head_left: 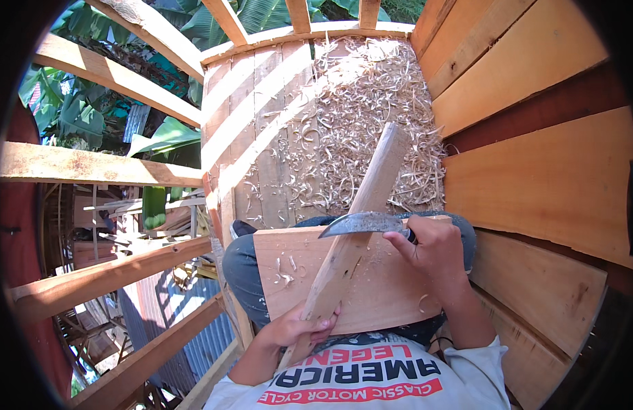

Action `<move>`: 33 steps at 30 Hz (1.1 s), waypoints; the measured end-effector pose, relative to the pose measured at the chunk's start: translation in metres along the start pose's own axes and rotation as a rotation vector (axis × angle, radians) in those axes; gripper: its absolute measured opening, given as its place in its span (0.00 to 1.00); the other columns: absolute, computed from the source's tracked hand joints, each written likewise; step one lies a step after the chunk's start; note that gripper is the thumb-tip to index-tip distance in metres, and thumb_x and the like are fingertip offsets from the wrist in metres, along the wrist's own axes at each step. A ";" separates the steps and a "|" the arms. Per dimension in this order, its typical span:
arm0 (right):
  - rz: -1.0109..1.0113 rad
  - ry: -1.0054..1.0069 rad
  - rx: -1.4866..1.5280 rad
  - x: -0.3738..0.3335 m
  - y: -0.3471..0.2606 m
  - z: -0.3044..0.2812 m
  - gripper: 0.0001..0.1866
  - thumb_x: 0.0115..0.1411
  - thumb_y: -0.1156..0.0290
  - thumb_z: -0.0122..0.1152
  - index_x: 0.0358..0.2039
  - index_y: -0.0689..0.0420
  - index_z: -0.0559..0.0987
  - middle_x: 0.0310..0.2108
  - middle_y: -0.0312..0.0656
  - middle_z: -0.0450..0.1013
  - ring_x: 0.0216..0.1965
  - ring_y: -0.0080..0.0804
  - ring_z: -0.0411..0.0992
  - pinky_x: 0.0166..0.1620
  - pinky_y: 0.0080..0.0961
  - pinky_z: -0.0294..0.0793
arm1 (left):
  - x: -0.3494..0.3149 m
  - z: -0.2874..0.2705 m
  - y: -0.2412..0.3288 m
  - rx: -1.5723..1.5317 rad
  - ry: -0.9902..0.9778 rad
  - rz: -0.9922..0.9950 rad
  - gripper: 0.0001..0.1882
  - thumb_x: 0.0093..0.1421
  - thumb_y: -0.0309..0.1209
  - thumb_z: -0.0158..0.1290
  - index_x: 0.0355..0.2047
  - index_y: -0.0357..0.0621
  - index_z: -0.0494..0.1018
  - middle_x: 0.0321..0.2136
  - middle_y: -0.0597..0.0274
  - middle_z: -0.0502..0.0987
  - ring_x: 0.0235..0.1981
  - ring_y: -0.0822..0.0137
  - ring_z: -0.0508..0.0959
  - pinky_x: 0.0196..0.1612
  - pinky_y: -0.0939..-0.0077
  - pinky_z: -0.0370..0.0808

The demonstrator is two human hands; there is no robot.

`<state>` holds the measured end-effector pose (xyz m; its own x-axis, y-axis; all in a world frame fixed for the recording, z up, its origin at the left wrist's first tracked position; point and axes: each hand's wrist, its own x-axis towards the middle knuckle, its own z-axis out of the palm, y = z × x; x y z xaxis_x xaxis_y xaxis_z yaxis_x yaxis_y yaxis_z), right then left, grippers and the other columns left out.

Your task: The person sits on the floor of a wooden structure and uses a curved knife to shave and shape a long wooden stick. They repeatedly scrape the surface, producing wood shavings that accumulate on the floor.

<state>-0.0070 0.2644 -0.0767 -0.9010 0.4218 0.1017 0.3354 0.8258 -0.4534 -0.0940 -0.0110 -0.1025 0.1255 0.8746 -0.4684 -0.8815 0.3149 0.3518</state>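
A long wooden stick slants from my belly up and away to the right, over a flat board laid across my lap. Near its lower end, my left hand is wrapped round the stick. My right hand grips the dark handle of a curved knife, most of the handle being hidden by the fingers. The knife's blade points left and lies across the stick around its middle. A few curled shavings rest on the left part of the board.
Wood shavings cover much of the plank floor ahead. A plank wall rises close on my right. Spaced wooden rails stand on the left, with banana leaves and corrugated metal sheets beyond them.
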 end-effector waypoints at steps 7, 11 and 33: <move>0.110 -0.046 -0.088 0.025 0.019 0.013 0.32 0.56 0.40 0.57 0.14 0.59 0.73 0.13 0.46 0.69 0.17 0.44 0.71 0.22 0.36 0.69 | 0.005 0.001 0.009 -0.088 0.004 -0.029 0.18 0.62 0.33 0.52 0.47 0.40 0.60 0.23 0.67 0.62 0.19 0.76 0.64 0.23 0.81 0.64; 0.248 0.043 -0.119 0.039 0.039 0.015 0.32 0.58 0.41 0.55 0.16 0.60 0.75 0.14 0.48 0.71 0.17 0.47 0.72 0.22 0.37 0.69 | 0.005 0.000 0.009 -0.117 -0.015 -0.047 0.21 0.59 0.35 0.55 0.47 0.39 0.60 0.23 0.66 0.62 0.18 0.75 0.63 0.21 0.80 0.63; 0.358 -0.131 0.227 -0.091 -0.013 -0.022 0.27 0.57 0.46 0.60 0.21 0.62 0.79 0.12 0.50 0.68 0.17 0.46 0.72 0.22 0.34 0.68 | -0.028 0.005 -0.018 0.004 -0.057 0.026 0.23 0.56 0.31 0.56 0.48 0.39 0.60 0.26 0.65 0.65 0.20 0.76 0.64 0.23 0.81 0.64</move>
<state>0.0761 0.2235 -0.0606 -0.7712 0.6031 -0.2038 0.5770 0.5267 -0.6243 -0.0792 -0.0395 -0.0912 0.1288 0.9021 -0.4119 -0.8830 0.2934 0.3663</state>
